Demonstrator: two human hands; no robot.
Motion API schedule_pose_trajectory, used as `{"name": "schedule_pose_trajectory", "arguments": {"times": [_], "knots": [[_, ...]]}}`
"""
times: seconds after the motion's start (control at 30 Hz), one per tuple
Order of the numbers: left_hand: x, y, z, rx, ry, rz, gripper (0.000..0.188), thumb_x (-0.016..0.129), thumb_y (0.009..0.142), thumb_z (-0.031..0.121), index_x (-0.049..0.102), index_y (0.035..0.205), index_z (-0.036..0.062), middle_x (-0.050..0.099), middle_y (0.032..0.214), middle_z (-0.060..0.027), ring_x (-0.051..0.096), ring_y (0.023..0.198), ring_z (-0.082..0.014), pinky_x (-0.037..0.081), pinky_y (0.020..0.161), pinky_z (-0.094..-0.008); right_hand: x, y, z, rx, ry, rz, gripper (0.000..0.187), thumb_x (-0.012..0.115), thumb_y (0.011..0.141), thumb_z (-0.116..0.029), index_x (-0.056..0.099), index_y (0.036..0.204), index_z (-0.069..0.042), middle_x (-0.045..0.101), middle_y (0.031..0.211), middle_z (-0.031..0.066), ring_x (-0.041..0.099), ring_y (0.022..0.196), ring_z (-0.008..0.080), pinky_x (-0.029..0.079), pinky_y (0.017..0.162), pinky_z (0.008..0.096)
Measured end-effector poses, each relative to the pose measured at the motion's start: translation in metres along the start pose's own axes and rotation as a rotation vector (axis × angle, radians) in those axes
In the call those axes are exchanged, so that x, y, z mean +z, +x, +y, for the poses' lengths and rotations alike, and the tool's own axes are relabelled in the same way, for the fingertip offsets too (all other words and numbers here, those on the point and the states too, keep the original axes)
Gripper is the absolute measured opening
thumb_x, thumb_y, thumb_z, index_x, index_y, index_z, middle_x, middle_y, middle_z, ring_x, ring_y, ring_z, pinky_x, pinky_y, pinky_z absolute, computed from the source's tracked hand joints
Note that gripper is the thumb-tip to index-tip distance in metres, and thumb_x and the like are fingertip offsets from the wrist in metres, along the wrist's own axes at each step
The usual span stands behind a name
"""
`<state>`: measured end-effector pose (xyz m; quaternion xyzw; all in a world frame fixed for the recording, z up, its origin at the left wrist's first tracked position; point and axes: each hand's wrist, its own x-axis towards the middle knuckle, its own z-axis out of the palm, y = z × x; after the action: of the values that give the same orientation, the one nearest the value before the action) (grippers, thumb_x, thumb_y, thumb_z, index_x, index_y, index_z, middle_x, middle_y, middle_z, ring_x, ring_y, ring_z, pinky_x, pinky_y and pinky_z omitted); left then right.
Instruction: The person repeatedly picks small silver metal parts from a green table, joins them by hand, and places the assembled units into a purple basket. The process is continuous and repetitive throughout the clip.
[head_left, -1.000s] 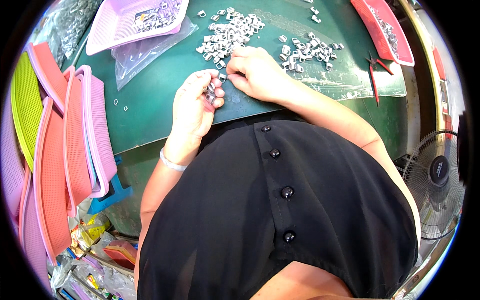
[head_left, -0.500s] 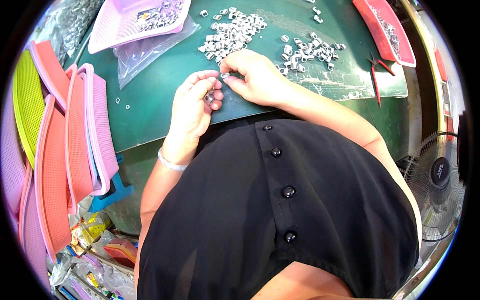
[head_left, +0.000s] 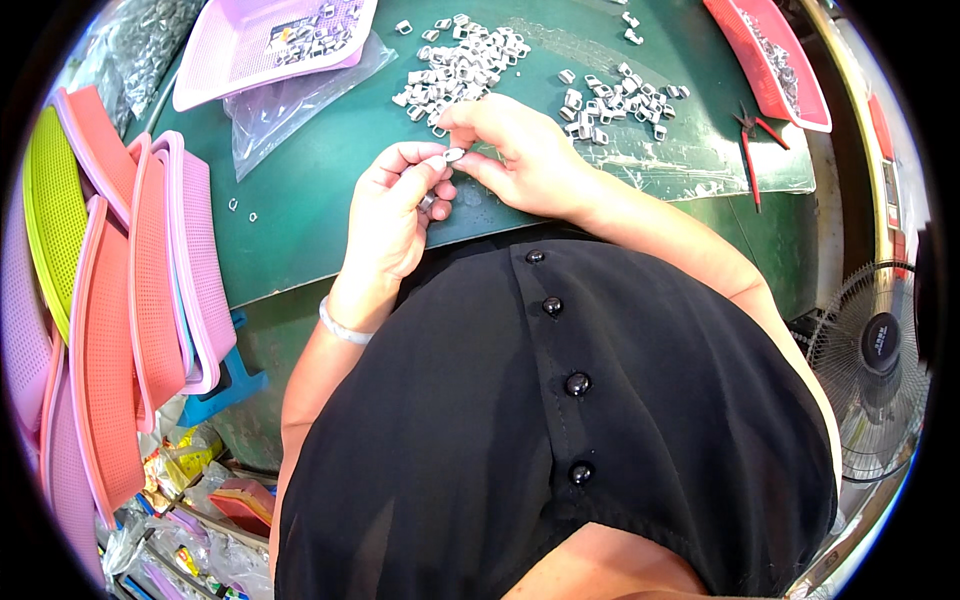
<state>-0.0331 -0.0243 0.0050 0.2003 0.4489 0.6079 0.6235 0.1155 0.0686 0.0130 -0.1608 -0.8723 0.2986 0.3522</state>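
Note:
Between the fingertips of both hands is a small silvery metal buckle. My left hand pinches it from one side with thumb and forefinger, and another metal piece is tucked in its curled fingers. From the other side, my right hand closes thumb and forefinger at the same buckle. Just beyond the hands lies a large heap of similar metal buckles on the green tabletop. A smaller group of buckles is spread to the right of it.
A lilac basket holding metal parts sits on a clear plastic bag at the far left. To the right are a red basket of parts and red-handled pliers. Stacked baskets stand left; a fan stands right.
My left hand has shifted slightly right, bringing its fingertips onto the buckle at my right hand's fingers. The piece in its curled fingers is now more covered.

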Motion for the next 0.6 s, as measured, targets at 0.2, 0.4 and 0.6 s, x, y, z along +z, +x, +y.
{"name": "schedule_pose_trajectory", "arguments": {"times": [0.2,0.4,0.6], "knots": [[0.0018,0.0002,-0.0017,0.0,-0.017,-0.02,0.008,0.058,0.085,0.004,0.058,0.092,0.0012,0.059,0.076,-0.004,0.056,0.062,-0.0095,0.043,0.052,-0.0203,-0.0021,-0.002,0.0022,-0.08,-0.104,-0.014,0.037,0.066,0.073,-0.004,0.053,0.108,-0.005,0.06,0.084,0.0072,0.057,0.08,0.0254,0.047,0.069,0.0339],[0.0023,0.001,-0.0032,-0.013,-0.041,-0.03,0.008,0.057,0.085,0.004,0.059,0.091,0.0009,0.06,0.075,-0.0043,0.056,0.061,-0.0099,0.043,0.051,-0.0206,-0.0063,-0.0027,-0.0011,-0.107,-0.107,-0.012,0.036,0.066,0.073,-0.004,0.054,0.107,-0.005,0.059,0.083,0.007,0.056,0.079,0.0256,0.046,0.068,0.0349],[0.0039,-0.0002,-0.0034,-0.031,-0.042,-0.03,0.007,0.057,0.085,0.005,0.059,0.091,0.0007,0.059,0.075,-0.0045,0.055,0.061,-0.0101,0.042,0.051,-0.0209,-0.006,-0.0047,-0.0012,-0.111,-0.078,0.006,0.036,0.065,0.072,-0.005,0.055,0.106,-0.004,0.057,0.081,0.0095,0.054,0.078,0.0275,0.045,0.069,0.0366]]}}
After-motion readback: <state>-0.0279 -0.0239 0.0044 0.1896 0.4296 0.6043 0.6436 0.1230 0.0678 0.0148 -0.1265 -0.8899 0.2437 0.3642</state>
